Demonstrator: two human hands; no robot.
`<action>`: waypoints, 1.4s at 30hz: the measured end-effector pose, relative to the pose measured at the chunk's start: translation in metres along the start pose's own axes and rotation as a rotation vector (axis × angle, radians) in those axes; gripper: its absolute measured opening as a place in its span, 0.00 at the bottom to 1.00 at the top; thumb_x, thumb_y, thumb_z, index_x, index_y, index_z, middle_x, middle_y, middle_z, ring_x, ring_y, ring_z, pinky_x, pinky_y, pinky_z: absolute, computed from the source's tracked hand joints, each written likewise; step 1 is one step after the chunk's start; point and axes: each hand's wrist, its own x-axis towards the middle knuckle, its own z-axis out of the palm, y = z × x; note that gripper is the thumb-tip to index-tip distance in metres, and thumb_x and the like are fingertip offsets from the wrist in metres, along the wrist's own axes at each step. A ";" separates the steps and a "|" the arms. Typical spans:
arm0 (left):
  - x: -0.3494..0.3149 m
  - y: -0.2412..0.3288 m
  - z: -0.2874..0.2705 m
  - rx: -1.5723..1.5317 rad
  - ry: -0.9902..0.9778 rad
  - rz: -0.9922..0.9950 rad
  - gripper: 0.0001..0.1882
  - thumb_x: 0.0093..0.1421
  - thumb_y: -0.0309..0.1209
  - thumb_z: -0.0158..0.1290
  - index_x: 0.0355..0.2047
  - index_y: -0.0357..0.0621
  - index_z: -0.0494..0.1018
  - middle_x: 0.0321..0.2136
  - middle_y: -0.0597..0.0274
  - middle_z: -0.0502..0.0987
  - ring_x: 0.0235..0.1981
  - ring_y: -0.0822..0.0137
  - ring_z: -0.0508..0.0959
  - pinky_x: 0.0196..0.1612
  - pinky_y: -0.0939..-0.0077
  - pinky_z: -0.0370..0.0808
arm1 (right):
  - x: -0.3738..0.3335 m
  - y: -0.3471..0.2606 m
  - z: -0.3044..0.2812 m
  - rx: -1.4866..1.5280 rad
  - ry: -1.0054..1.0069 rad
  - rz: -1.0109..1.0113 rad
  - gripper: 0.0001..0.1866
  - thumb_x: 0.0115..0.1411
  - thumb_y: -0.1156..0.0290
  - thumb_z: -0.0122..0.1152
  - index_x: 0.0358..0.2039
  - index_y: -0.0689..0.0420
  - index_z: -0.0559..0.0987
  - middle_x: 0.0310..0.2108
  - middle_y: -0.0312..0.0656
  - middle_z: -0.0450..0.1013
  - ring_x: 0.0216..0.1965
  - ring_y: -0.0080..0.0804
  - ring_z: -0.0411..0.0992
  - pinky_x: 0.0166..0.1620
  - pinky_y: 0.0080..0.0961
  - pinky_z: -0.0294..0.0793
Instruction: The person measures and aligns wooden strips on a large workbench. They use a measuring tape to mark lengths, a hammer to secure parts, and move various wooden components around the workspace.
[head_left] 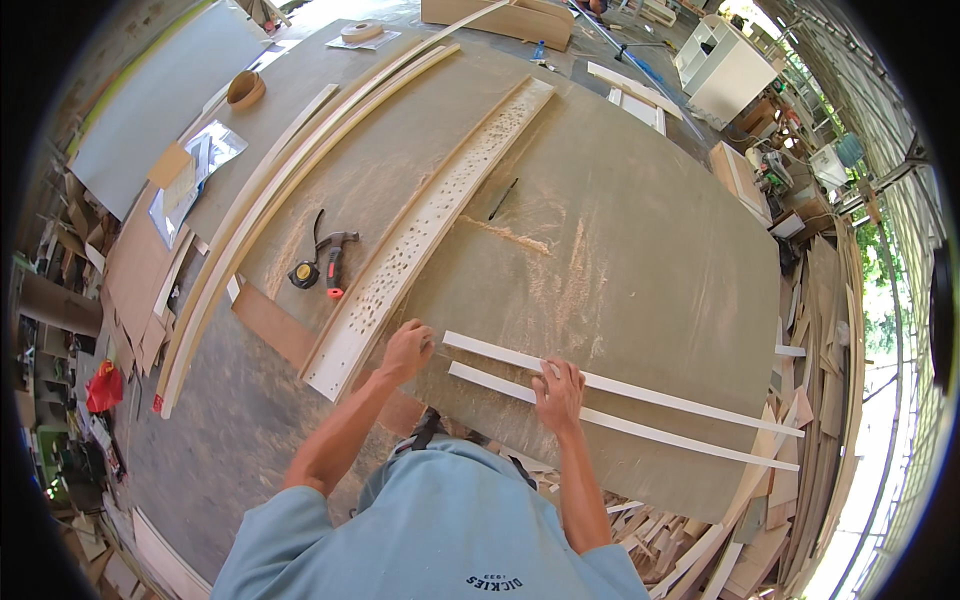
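Two narrow white strips lie side by side on the large grey-brown board: a far strip point(680, 398) and a near strip point(660, 430). My right hand point(558, 393) has its fingers curled over the far strip, and its palm covers part of the near one. Just off the strips' left ends is my left hand point(408, 350), its fingers bent together. Whatever sits between those fingertips is too small to make out. Left of that hand runs a long pale board point(425, 220) with many small dark spots along its face.
A claw hammer point(336, 265) and a tape measure point(303, 275) lie left of the spotted board; a dark pen point(504, 199) lies right of it. Long pale strips point(290, 180) curve along the left. Sawdust point(575, 270) streaks the large board point(670, 260). Stacked offcuts point(825, 320) stand at the right.
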 end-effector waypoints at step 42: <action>0.047 0.079 -0.013 -1.332 -0.205 0.019 0.08 0.63 0.30 0.59 0.38 0.38 0.79 0.29 0.64 0.79 0.30 0.75 0.75 0.34 0.81 0.72 | 0.040 -0.015 -0.069 0.119 0.169 -0.111 0.21 0.50 0.75 0.69 0.47 0.55 0.78 0.42 0.41 0.73 0.43 0.40 0.72 0.46 0.35 0.65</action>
